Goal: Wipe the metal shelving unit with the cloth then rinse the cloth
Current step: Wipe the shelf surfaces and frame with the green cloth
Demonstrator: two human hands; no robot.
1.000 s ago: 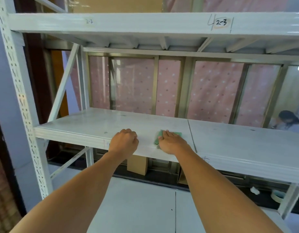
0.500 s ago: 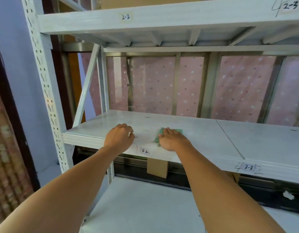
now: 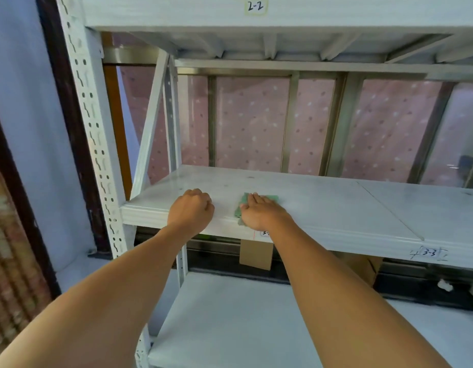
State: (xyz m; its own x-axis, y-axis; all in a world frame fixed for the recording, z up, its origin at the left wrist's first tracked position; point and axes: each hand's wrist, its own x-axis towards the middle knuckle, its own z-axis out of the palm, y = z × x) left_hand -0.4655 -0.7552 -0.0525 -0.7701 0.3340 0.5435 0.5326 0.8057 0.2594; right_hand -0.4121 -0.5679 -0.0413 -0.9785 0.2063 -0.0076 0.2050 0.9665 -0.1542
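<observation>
A white metal shelving unit fills the view, and its middle shelf (image 3: 323, 205) lies in front of me. A green cloth (image 3: 272, 199) rests flat on that shelf near the front edge. My right hand (image 3: 260, 212) presses down on the cloth with the fingers stretched out, hiding most of it. My left hand (image 3: 190, 209) is curled into a fist and rests on the shelf's front edge, a little left of the cloth and apart from it.
A perforated white upright (image 3: 91, 123) stands at the left. The upper shelf beam (image 3: 309, 11) carries a label "2-2". A lower shelf (image 3: 243, 322) lies below my arms. Cardboard boxes (image 3: 256, 253) sit behind it. Pink dotted curtain behind glass backs the unit.
The view has swung left and down along the shelf. Both hands have moved left along the shelf, with the cloth still under my right hand.
</observation>
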